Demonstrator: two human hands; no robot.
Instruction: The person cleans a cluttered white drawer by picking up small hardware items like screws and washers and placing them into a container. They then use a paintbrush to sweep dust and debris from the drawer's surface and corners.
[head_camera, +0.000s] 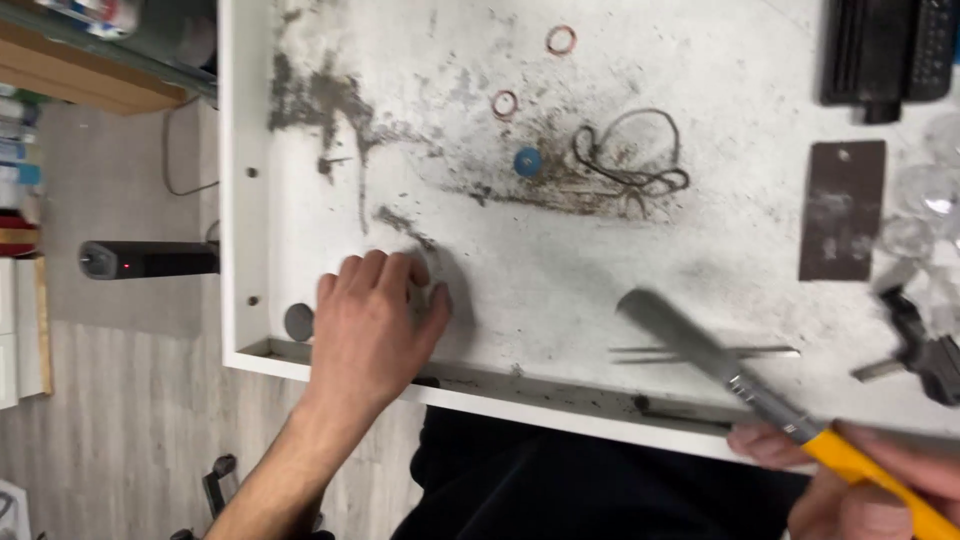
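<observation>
**My hands at a dirty white tray**

I look down at a white tray (245, 200) whose floor is smeared with grey dust. My left hand (375, 315) lies palm down on the tray floor near its front edge, fingers bent and close together, covering a patch of the dirt. I cannot tell whether anything lies under it. Just left of that hand sits a small grey disc (298, 322).

My right hand (860, 480) is at the lower right, over the tray's front rim. Its fingers are closed around the yellow handle of a brush (720, 365). The brush slants up and left, with its flat grey bristle end hovering over the tray floor, well apart from my left hand. Tweezers (700, 351) lie flat just behind the brush.

Farther back on the tray lie a blue disc (527, 161), a loop of thin cord (640, 165) and two copper rings (560, 40). To the right is a dark rectangular plate (842, 210).
</observation>
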